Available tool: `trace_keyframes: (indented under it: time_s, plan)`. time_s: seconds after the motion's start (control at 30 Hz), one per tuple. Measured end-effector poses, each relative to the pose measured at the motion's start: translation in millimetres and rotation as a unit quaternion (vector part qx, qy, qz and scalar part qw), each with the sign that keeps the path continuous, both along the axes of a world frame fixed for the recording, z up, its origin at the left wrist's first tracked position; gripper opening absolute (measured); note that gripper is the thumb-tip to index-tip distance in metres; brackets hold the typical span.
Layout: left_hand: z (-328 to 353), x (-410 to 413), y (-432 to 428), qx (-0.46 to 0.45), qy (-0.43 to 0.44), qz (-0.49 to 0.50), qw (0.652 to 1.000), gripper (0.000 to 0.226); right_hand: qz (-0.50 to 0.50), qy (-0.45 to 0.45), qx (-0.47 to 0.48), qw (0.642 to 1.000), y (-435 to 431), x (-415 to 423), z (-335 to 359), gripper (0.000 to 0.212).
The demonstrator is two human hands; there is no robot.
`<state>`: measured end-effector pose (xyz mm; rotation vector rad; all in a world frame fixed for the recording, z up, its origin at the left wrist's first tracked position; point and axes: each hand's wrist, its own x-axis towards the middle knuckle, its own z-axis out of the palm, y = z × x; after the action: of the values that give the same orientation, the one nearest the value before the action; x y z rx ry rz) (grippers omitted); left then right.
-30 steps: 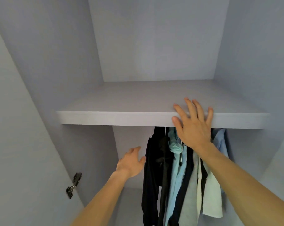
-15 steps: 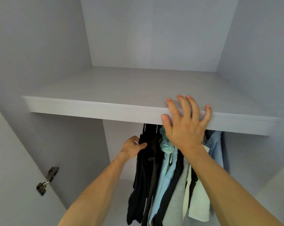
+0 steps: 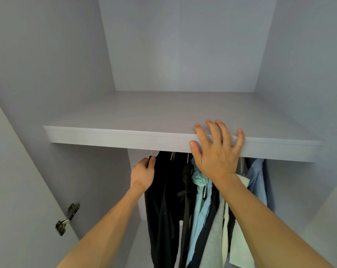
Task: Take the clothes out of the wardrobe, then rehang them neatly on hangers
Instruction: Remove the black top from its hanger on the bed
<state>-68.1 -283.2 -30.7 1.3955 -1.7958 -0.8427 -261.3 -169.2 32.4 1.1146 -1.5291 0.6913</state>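
Two hands inside a wardrobe [image 3: 183,45] where at least six garments [image 3: 204,213] hang bunched under one shelf [image 3: 125,137]
Left hand [image 3: 143,175], arm extended, pinches the top of the leftmost black garment [image 3: 162,200]; right hand [image 3: 218,153] lies spread and flat on the shelf's near edge, holding nothing; one hinge [image 3: 67,218] near left

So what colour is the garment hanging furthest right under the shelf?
The cloth shirt is light blue with fine stripes; head view.
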Motion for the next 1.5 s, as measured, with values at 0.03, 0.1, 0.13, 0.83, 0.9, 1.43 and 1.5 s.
trace_keyframes:
  time_s: [0.03, 0.1, 0.13, 0.83, 0.9, 1.43, 1.5]
  plan:
    - [1, 7, 2, -0.004, -0.006, 0.003, 1.0, 0.047, 0.001, -0.005, 0.006, 1.0, 2, 1, 0, 0.042]
    - [2, 21, 8, -0.004, -0.02, 0.005, 1.0, 0.047, 0.0, -0.017, 0.021, 1.0, 6, 3, 3, 0.043]
    - [2, 29, 12, -0.004, -0.028, 0.008, 1.0, 0.047, 0.001, -0.026, 0.035, 0.999, 8, 5, 5, 0.043]
    - [-79, 318, 236, 0.008, -0.151, 0.102, 0.983, 0.051, 0.288, -0.348, 0.351, 0.82, 123, 208, -158, 0.066]
    - [-90, 350, 271, -0.004, -0.183, 0.121, 0.976, 0.052, 0.313, -0.399, 0.393, 0.767, 143, 246, -180, 0.064]
    - [-123, 530, 572, -0.077, -0.289, 0.306, 0.904, 0.042, 0.533, -0.288, 0.589, 0.535, 214, 495, -211, 0.025]
    - [-126, 529, 600, -0.062, -0.271, 0.363, 0.889, 0.047, 0.569, -0.271, 0.567, 0.53, 224, 521, -213, 0.018]
